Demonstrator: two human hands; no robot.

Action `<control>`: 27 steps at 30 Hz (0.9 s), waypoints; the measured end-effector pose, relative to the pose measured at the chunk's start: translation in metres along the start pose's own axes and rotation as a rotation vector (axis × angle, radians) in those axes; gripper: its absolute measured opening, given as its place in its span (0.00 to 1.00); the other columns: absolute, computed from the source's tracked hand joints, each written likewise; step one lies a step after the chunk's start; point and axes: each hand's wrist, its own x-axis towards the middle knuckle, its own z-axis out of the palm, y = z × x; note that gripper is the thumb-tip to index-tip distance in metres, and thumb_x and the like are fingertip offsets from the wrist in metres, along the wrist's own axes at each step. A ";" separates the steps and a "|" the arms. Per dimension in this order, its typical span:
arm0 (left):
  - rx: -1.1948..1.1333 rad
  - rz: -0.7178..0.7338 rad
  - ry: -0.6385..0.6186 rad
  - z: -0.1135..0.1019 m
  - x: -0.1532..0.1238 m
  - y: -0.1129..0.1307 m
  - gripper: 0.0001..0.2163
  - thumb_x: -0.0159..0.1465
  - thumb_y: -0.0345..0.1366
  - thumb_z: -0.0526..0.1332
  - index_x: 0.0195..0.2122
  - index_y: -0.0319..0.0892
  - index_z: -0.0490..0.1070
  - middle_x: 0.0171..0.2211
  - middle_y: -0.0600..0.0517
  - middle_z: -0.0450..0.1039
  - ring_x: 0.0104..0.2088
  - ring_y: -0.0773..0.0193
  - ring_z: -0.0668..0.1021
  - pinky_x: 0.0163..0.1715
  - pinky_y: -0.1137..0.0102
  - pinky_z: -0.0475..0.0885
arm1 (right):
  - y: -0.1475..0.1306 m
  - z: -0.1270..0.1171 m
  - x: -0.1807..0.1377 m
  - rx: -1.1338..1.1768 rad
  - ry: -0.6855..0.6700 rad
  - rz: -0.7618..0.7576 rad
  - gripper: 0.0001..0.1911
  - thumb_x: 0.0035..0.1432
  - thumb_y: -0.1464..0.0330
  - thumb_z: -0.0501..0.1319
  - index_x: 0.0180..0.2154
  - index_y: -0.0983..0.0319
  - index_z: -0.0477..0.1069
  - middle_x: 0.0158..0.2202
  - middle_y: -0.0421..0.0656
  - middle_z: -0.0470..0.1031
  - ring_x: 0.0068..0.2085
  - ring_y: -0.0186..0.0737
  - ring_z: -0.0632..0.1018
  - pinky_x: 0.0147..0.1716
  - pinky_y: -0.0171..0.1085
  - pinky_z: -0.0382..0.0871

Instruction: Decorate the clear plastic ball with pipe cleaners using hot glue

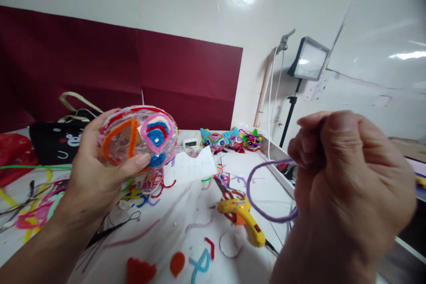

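My left hand (96, 164) is closed around a clear round ball (140, 140) and holds it up over the table at the left. Fuzzy pipe cleaners in red, pink, orange, white and blue cover part of the ball; a pink drop-shaped piece (156, 135) with blue rings faces me, beside an orange outline (121, 142). At the right, my right hand (346, 177) is raised in a pinch. From it a purple pipe cleaner (256, 199) hangs down in a wide loop. Where the fingertips meet is partly hidden behind the thumb.
A yellow glue gun (242, 217) lies mid-table against scissors (224, 188). Coloured pipe cleaner pieces (201, 264) are scattered about. Several decorated balls (216, 140) stand at the back, near a small timer (190, 143). A black bag (55, 142) is at left, a lamp (309, 58) at right.
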 end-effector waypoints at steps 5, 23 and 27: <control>-0.033 -0.035 0.039 0.001 0.002 0.002 0.42 0.31 0.22 0.78 0.51 0.48 0.75 0.44 0.55 0.79 0.40 0.68 0.79 0.37 0.82 0.79 | 0.007 0.000 0.001 -0.003 -0.011 -0.009 0.09 0.64 0.69 0.64 0.30 0.60 0.79 0.21 0.36 0.66 0.23 0.30 0.63 0.22 0.36 0.52; -0.063 0.006 0.005 -0.002 0.001 0.003 0.41 0.33 0.23 0.78 0.53 0.48 0.74 0.44 0.55 0.80 0.40 0.68 0.81 0.36 0.80 0.81 | 0.026 0.008 0.001 0.015 -0.092 0.062 0.15 0.63 0.64 0.66 0.24 0.60 0.72 0.20 0.34 0.60 0.20 0.29 0.57 0.19 0.35 0.48; -0.066 0.012 -0.004 -0.002 0.001 0.003 0.41 0.34 0.23 0.78 0.53 0.48 0.74 0.44 0.55 0.80 0.40 0.67 0.81 0.34 0.80 0.81 | 0.035 0.009 0.003 0.055 -0.167 0.137 0.11 0.62 0.61 0.67 0.29 0.60 0.77 0.19 0.33 0.58 0.20 0.28 0.58 0.18 0.33 0.49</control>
